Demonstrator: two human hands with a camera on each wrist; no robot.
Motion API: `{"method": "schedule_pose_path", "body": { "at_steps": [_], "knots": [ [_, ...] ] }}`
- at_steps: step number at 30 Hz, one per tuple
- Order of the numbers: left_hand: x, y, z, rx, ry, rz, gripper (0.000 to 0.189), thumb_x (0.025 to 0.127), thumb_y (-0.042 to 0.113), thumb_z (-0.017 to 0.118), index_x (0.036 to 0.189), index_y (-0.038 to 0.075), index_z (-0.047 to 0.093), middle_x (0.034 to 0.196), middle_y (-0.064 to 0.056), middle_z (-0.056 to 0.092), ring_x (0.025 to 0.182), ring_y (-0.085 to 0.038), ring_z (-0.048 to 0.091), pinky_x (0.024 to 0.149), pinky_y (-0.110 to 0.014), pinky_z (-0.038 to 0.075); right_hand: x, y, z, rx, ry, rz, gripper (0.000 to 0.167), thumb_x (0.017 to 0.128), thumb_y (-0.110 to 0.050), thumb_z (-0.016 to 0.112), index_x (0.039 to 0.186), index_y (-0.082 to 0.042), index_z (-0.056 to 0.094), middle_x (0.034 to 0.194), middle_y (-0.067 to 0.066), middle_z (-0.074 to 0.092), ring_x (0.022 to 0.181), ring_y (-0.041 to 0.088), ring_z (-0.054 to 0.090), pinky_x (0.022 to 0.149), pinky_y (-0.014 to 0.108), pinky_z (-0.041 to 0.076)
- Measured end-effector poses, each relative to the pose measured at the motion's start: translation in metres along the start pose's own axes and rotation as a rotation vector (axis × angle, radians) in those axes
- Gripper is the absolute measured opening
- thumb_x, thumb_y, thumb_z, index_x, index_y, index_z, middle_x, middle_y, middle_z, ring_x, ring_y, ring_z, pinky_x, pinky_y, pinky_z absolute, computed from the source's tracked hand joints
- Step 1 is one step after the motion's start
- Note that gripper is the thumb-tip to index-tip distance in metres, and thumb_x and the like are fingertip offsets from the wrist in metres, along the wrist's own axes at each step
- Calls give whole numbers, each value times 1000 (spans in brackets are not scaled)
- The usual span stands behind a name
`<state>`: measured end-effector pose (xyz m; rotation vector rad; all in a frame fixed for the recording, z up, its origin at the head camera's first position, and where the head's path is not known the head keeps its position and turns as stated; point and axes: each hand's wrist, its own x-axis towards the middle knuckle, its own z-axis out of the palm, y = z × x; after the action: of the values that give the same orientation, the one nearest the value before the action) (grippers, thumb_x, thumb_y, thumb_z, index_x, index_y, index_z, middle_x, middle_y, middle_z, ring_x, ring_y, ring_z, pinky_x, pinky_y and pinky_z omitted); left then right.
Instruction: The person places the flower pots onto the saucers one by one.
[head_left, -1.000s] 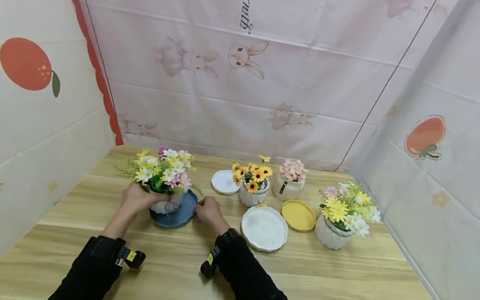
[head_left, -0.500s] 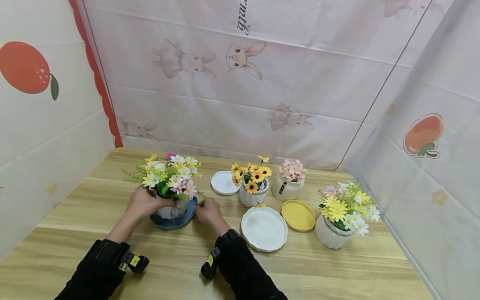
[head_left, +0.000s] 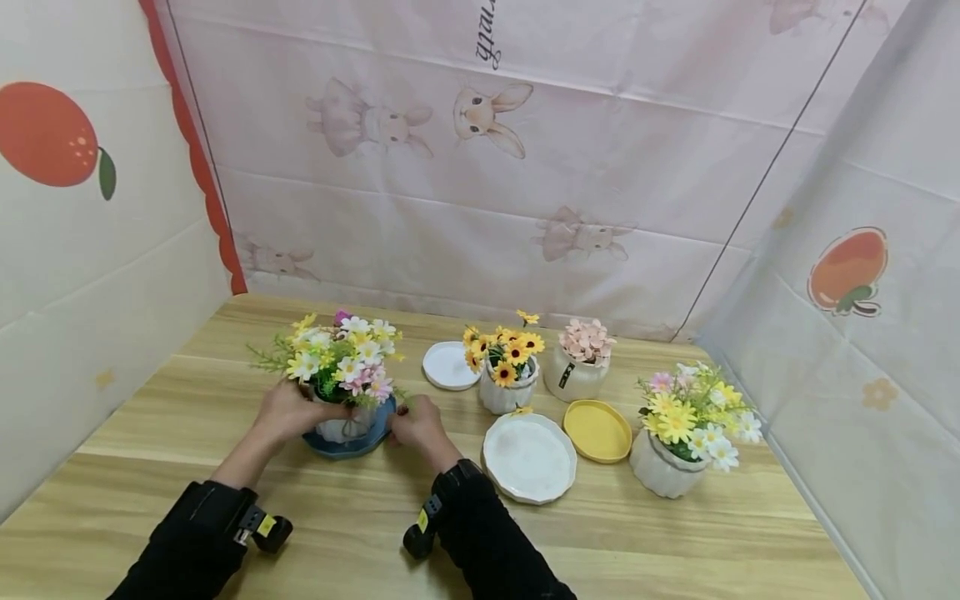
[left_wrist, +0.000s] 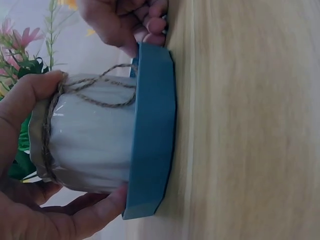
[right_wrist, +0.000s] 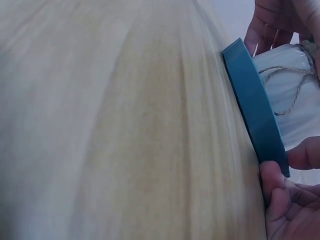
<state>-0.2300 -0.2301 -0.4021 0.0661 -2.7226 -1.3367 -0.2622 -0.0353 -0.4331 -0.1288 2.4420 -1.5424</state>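
In the head view, my left hand grips a white flowerpot with twine tied round its neck. White, yellow and pink flowers fill the pot. It stands upright within the raised rim of a blue saucer; its base is hidden behind that rim. The left thumb lies at the pot's neck and a finger reaches down to the saucer's edge. My right hand pinches the saucer's right rim, thumb on the inner side and curled fingers outside and below, as the right wrist view shows.
Right of my hands are a small white saucer, a pot of orange flowers, a pot of pink flowers, a larger white saucer, a yellow saucer and another flowerpot. Printed cloth walls border the wooden table.
My left hand has moved the pot a little to the right and down into the blue saucer, then the flowers shifted only slightly. The right hand stays at the saucer's rim.
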Motion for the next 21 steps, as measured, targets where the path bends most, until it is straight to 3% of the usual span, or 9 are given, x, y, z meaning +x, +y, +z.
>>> {"method": "schedule_pose_path", "body": {
  "at_steps": [6,13,19,21],
  "knots": [
    [0,-1,-1,-61,-69,1,104,66,39,83,144,1,25,133,-28,39,115,-44,42,88,-54,42,0,2,-1,17,-11,2,37,78,2,58,54,-15,36,52,6,58,48,15,58,48,20,43],
    [1,-4,-1,-138,-104,41,104,69,34,83,146,5,21,140,-26,33,122,-44,36,94,-57,37,-1,-2,-3,-91,-13,-15,33,78,2,59,49,-10,47,46,3,56,46,15,56,47,18,36],
    [-1,-5,-4,-115,-98,41,99,70,34,82,144,2,24,136,-27,37,118,-43,41,91,-54,40,-2,-6,0,41,-15,32,30,83,1,63,61,-10,46,52,11,60,48,18,61,59,19,44],
    [-1,-5,-6,-99,-94,41,99,71,35,81,144,1,25,135,-28,38,118,-44,41,91,-54,41,-1,-6,3,93,-5,54,22,84,1,65,68,-7,52,53,11,60,44,16,59,57,22,48]
  ]
}}
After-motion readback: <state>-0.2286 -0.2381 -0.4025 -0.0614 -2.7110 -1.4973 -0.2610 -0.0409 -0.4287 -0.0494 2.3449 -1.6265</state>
